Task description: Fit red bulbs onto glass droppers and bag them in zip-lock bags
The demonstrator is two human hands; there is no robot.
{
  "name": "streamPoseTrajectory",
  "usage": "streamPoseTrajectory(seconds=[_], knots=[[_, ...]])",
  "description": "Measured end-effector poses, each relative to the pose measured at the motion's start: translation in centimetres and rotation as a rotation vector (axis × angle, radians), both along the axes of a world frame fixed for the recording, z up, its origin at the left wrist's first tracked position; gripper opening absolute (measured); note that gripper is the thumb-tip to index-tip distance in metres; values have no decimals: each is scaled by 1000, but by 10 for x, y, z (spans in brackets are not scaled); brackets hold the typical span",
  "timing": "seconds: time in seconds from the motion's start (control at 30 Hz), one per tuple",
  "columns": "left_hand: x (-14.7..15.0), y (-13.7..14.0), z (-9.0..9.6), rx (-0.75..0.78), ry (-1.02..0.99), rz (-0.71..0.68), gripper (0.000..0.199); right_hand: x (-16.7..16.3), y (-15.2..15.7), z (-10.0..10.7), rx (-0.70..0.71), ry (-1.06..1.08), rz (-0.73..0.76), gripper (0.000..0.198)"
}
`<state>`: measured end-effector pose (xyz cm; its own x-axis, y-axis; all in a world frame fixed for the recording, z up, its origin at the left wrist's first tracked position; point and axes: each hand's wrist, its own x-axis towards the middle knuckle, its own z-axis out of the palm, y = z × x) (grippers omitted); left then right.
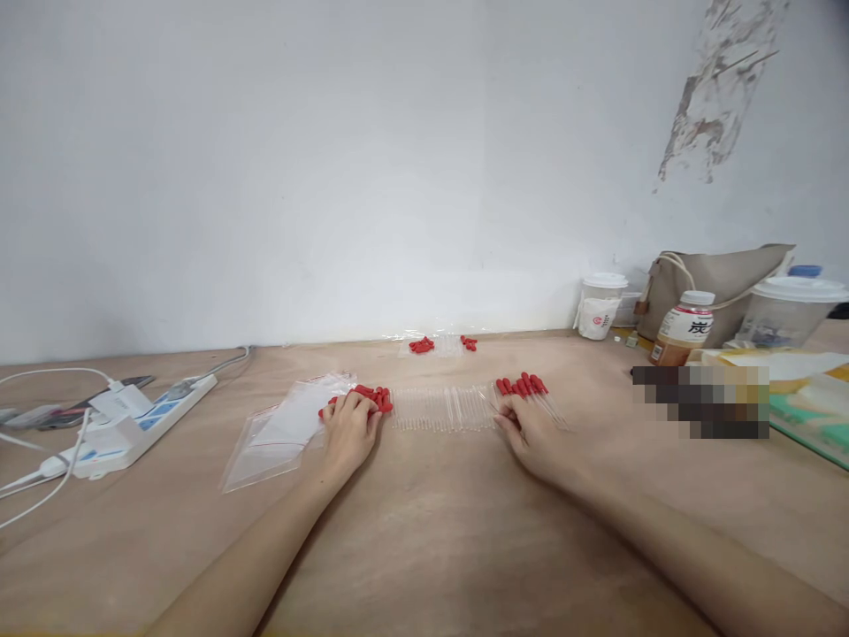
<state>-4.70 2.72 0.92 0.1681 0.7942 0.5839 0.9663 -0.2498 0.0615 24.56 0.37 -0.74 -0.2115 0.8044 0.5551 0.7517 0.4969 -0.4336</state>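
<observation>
My left hand [351, 431] has its fingers curled down onto a pile of red rubber bulbs [383, 395]; which bulb the fingertips grip is partly hidden. A row of thin glass dropper tubes [441, 409] lies side by side on the table between my hands. At the right end of that row, my right hand [527, 429] is closed in a pinch, apparently on a glass tube whose thin end shows past the fingers. Just beyond it lie several glass droppers [523, 385] with red bulbs fitted on their tops.
Clear zip bags [279, 433] lie left of the bulbs. A plastic bag [451, 346] with more red bulbs is by the wall. A power strip [142, 433] with cables is at left; a lidded cup [600, 305], bottle [683, 329] and grey bag [730, 279] stand at right.
</observation>
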Motion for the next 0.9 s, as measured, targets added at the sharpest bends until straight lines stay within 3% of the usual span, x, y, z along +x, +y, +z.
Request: streamPoseTrajectory(seconds=[0.17,0.27,0.37,0.47,0.7,0.9], knots=[[19,-25,0,-165,-200,-399,9,4,-7,-9,98,34,95,24],[35,-41,-1,-275,-322,-538,20,2,-11,-9,80,12,137,23],[45,-49,-1,-426,-385,-599,35,0,-15,-10,57,-16,193,24],[45,-47,-1,-506,-405,-632,32,-2,-17,-13,82,-83,203,25],[42,-39,-10,-525,-643,-637,9,-6,-25,-10,99,-151,208,22],[50,-39,-15,-452,-827,-745,15,-12,-33,-3,110,-145,196,19]])
